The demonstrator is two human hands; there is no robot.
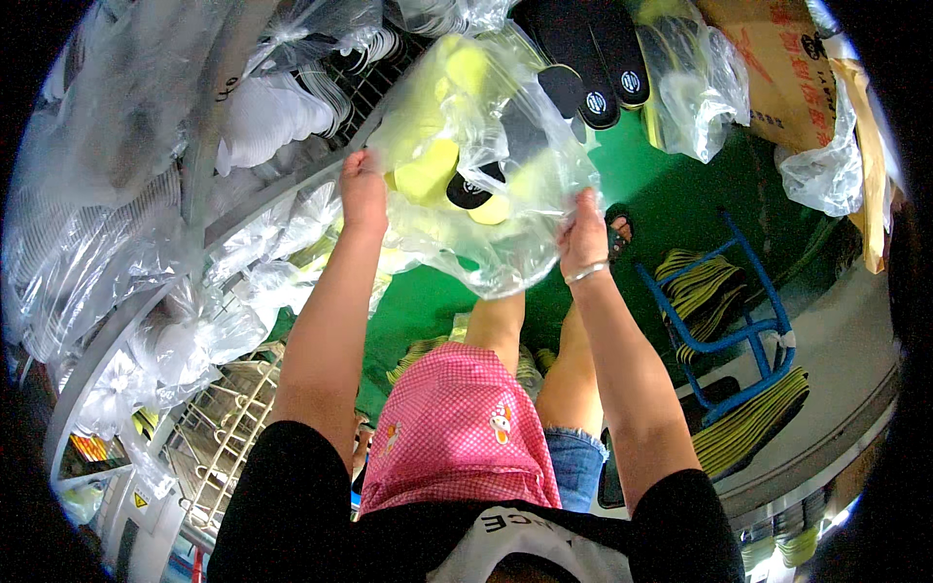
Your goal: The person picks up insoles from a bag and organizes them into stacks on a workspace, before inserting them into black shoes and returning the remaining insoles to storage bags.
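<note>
Both of my arms reach forward around a clear plastic bag (pixel 525 257) with its mouth toward me. My left hand (pixel 363 189) is closed on the left edge of the bag. On the opposite side my right hand (pixel 583 233), with a bracelet at the wrist, grips the right edge. Inside or beneath the film lie yellow insoles (pixel 428 173), and a black insole end (pixel 473 187) shows among them. The plastic blurs how they lie. Beyond the bag are black insoles (pixel 593 58) with round white marks.
Racks at the left hold bagged white insoles (pixel 267 121). A blue metal frame (pixel 768 311) stands at the right beside stacks of yellow-edged insoles (pixel 743 428). A cardboard box (pixel 777 58) and another plastic bag (pixel 695 87) are at the far right. The floor (pixel 671 185) is green.
</note>
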